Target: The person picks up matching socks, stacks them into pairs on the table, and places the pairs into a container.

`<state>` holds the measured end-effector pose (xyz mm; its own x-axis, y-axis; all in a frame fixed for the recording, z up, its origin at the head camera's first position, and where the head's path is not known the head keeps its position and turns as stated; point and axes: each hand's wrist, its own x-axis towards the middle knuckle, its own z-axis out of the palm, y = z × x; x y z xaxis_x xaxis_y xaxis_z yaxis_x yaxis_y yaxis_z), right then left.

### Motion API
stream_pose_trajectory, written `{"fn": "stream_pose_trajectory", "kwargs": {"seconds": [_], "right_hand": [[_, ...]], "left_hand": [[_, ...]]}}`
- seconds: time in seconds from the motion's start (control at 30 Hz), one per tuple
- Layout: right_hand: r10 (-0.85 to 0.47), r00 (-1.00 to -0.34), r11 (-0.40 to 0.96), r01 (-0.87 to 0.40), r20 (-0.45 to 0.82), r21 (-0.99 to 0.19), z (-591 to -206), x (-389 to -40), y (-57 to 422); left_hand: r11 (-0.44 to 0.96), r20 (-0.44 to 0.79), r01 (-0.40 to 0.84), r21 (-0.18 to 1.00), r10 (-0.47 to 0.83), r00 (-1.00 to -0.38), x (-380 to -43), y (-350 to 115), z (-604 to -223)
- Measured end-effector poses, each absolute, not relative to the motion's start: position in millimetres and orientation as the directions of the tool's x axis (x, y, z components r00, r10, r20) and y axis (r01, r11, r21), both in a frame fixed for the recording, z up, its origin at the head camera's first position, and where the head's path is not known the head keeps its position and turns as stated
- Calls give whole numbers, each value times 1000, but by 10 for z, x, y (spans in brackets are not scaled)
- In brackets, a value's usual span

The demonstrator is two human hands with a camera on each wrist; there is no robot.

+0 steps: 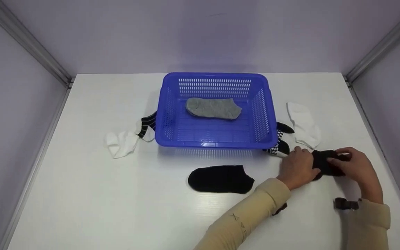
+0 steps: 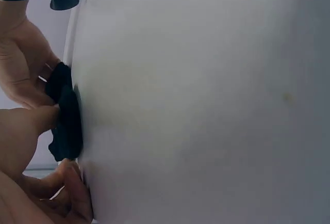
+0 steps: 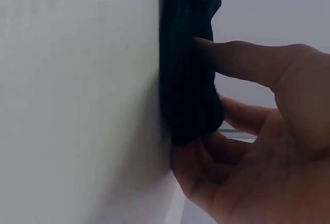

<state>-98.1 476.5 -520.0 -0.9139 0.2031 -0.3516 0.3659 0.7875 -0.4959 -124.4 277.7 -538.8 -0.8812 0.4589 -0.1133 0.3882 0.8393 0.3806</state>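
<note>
At the right of the table, both hands are on a black sock (image 1: pixel 326 163), which looks bunched or folded. My right hand (image 1: pixel 359 167) pinches its right end, thumb on top and fingers at the edge and underneath, as the right wrist view shows on the dark cloth (image 3: pixel 188 79). My left hand (image 1: pixel 297 168) holds the sock's left side; in the left wrist view its thumb presses the cloth (image 2: pixel 68 123) and its fingers curl near the tabletop. Another black sock (image 1: pixel 221 178) lies flat in front of the basket, left of the hands.
A blue plastic basket (image 1: pixel 217 144) holds grey socks (image 1: pixel 214 108). White socks (image 1: pixel 122 143) and a black striped sock (image 1: pixel 148 124) lie left of it. On its right are black-and-white checkered socks (image 1: pixel 282 139) and a white sock (image 1: pixel 303 125). Walls (image 1: pixel 217 38) enclose the table's back and sides.
</note>
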Motion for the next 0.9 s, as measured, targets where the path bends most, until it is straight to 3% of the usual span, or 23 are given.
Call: {"fn": "stream_pose_trajectory", "kwargs": {"seconds": [0.1, 0.23, 0.4, 0.57, 0.77, 0.9], "right_hand": [[195, -918, 792, 355, -345, -497, -5177, -973, 4712], [209, -933, 772, 342, -294, -535, -5098, -921, 4635], [206, -955, 716, 295, -212, -632, -4936, -861, 4496], [193, -975, 649, 208, -105, -732, -4805, -812, 4310], [151, -988, 666, 119, -23, -737, -4720, -729, 4138], [72, -997, 645, 16, 40, -764, -4695, -657, 4017]], "left_hand": [[808, -97, 399, 433, 482, -871, -1255, 2724, -5391], [710, -96, 335, 619, 492, -865, -1306, 2615, -5386], [541, -215, 61, 839, 432, -876, -1329, 2465, -5346], [374, -299, -134, 918, 429, -852, -1269, 2271, -5288], [289, -296, -161, 944, 520, -801, -1177, 1943, -5188], [298, -257, -79, 951, 624, -738, -1202, 1689, -5072]]}}
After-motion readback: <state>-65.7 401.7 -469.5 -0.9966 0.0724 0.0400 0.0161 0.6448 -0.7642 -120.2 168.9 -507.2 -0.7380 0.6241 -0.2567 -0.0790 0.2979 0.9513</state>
